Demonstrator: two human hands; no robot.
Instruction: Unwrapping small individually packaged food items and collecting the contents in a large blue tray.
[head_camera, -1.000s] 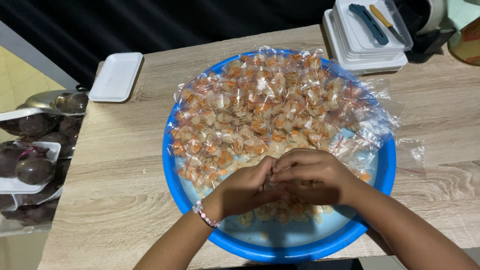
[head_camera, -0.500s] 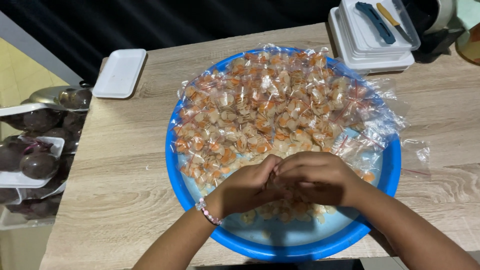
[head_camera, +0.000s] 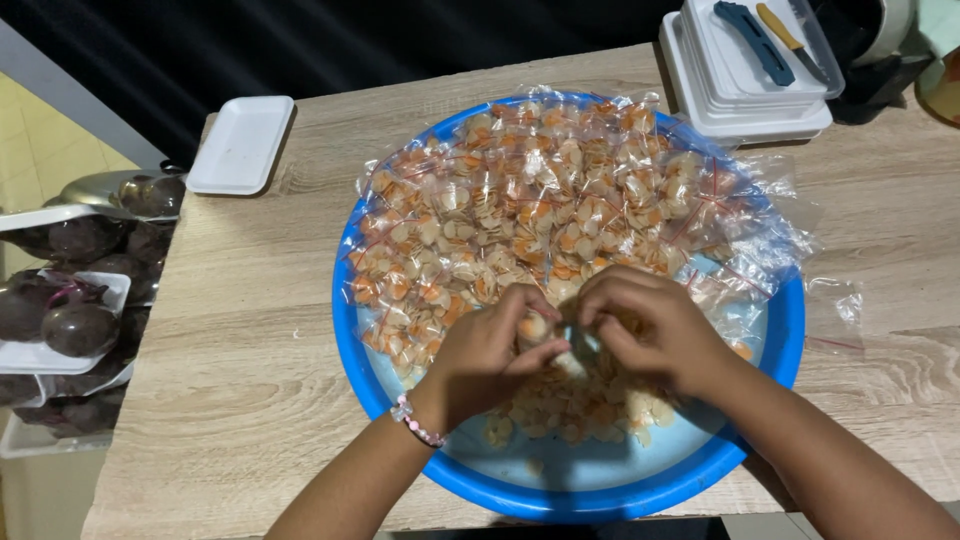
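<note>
On a pale wooden table (head_camera: 250, 330) sits a wide, round blue basin (head_camera: 600, 495), seen from directly above. Both of the person's bare hands meet over the near half of the basin, just below its centre. The left hand (head_camera: 485, 355), with a beaded bracelet (head_camera: 415, 422) at the wrist, has its fingers curled inward and pinches a small clear plastic bag (head_camera: 545, 335) holding pale and orange pieces. The right hand (head_camera: 650, 325) is also curled, its fingertips touching the same bag from the other side, so the bag lies between the two hands, largely hidden by the fingers. Whether the bag is sealed cannot be seen.

Directly under and just behind the wrists, a loose heap of small flat chips (head_camera: 580, 410), cream and orange, lies on the basin floor. Beyond the hands, filling the far half of the basin and spilling over its right rim, is a pile of filled little bags (head_camera: 540, 200) of the same chips.

At the far right corner stands a stack of white foam trays (head_camera: 750, 95) with a clear lid, carrying a blue tool and a yellow-handled one. A single white foam tray (head_camera: 240, 145) lies at the far left. Off the table's left edge are dark purple round fruits (head_camera: 75, 325) on trays.
</note>
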